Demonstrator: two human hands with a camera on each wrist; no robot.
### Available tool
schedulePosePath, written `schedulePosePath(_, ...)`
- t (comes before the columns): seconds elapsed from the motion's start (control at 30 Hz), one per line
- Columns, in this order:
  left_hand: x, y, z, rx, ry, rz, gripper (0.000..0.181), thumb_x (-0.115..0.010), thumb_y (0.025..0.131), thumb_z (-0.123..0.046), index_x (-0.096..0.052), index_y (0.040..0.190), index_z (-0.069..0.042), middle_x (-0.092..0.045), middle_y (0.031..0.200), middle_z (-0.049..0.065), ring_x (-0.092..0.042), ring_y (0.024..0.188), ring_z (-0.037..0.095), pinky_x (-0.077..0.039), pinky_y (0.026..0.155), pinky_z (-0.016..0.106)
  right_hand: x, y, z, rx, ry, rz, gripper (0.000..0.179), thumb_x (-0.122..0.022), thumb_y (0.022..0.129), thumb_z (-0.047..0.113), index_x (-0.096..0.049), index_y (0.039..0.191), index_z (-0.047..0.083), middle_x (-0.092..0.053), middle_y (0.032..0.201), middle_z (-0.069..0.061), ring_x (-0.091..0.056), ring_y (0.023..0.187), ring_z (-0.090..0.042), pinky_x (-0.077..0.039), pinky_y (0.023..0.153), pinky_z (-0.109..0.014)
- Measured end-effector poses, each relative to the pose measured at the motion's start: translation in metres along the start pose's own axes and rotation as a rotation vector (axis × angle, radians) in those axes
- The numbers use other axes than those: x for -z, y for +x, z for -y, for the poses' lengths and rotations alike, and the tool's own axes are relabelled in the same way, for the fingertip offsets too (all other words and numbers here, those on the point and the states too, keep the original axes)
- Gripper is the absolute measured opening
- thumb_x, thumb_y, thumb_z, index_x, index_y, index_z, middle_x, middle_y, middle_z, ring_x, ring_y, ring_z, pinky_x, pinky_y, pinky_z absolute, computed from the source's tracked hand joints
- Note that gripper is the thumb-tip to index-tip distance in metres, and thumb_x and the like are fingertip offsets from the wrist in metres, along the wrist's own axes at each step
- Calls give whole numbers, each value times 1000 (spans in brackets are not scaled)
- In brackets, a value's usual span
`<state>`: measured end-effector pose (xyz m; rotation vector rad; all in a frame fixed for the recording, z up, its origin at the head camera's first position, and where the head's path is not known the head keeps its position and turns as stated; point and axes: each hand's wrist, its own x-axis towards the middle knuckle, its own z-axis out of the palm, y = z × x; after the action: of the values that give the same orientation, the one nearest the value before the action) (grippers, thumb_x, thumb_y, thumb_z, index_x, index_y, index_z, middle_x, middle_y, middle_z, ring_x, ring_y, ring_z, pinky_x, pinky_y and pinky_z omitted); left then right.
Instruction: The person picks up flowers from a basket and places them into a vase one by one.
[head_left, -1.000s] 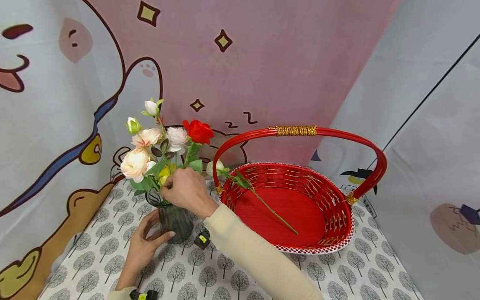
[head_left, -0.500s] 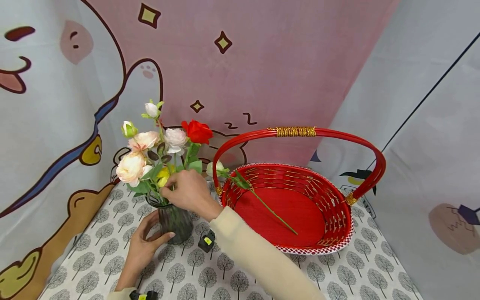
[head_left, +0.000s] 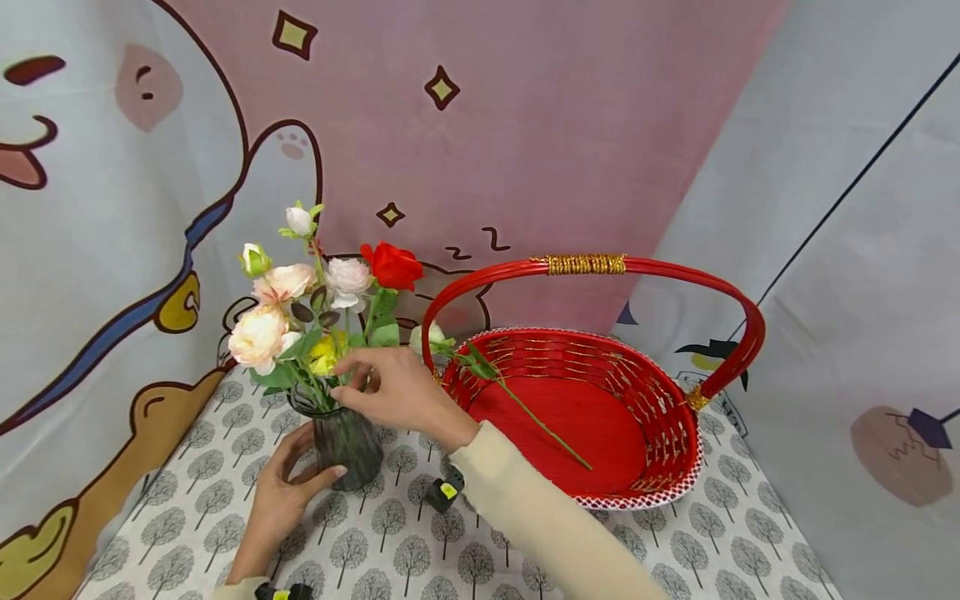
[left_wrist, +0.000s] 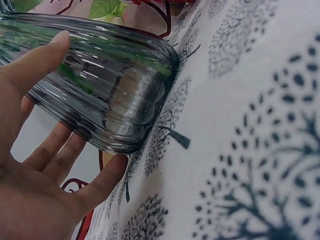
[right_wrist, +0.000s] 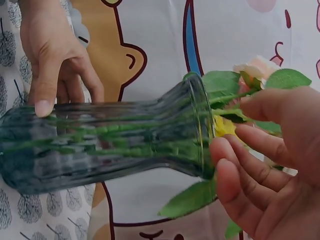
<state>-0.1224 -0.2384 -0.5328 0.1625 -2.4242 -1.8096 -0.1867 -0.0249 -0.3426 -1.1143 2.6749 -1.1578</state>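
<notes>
A dark clear glass vase (head_left: pixel 348 454) stands upright on the table, holding several artificial flowers. Among them are a red rose (head_left: pixel 396 267), a pale pink bloom (head_left: pixel 348 283), a peach rose (head_left: pixel 258 337) and a yellow flower (head_left: pixel 324 356). My left hand (head_left: pixel 283 482) holds the vase low on its side; in the left wrist view the thumb lies across the glass (left_wrist: pixel 115 85) and the fingers reach round behind. Beside the vase's mouth is my right hand (head_left: pixel 405 390), thumb and fingers apart. In the right wrist view its fingertips (right_wrist: pixel 227 172) are right at the rim, with nothing between them.
A red woven basket (head_left: pixel 645 502) with a tall arched handle (head_left: pixel 587 265) stands right of the vase. One white rose (head_left: pixel 431 337) lies over its left rim, its stem reaching inside. A printed curtain (head_left: pixel 525 125) hangs behind the tree-patterned tablecloth (head_left: pixel 412 554).
My right hand has drawn slightly rightward from the flower stems, and its thumb and fingers have parted. The flowers lean slightly further left. My left hand stays at the vase.
</notes>
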Motion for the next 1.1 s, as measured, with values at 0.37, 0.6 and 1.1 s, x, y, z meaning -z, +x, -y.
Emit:
schedulePosePath(0.37, -2, 0, 1, 17, -3, -12, 89, -87, 84, -32, -37, 158, -30, -43, 158, 3, -42, 141, 22, -56, 110, 44, 20, -26, -19, 24, -43, 40, 41, -71, 97, 38, -66, 134, 21, -70, 121, 7, -64, 98, -5, -59, 78, -19)
schedulePosePath(0.6, -1, 2, 1, 19, 8, -17, 89, -87, 85, -31, -37, 158, -27, -43, 158, 5, -42, 142, 24, -58, 108, 40, 30, -40, -38, 35, -43, 74, 51, -72, 96, 42, -59, 142, 23, -66, 135, 5, -63, 110, -8, -60, 92, -30)
schedulePosePath(1.1, 0, 1, 3, 27, -4, -14, 89, -87, 84, -32, -38, 158, -28, -44, 157, 3, -44, 132, 8, -56, 98, 13, 51, -67, -84, -109, -58, 40, 62, -77, 92, 39, -54, 147, 21, -64, 134, 0, -59, 116, -14, -57, 101, -40)
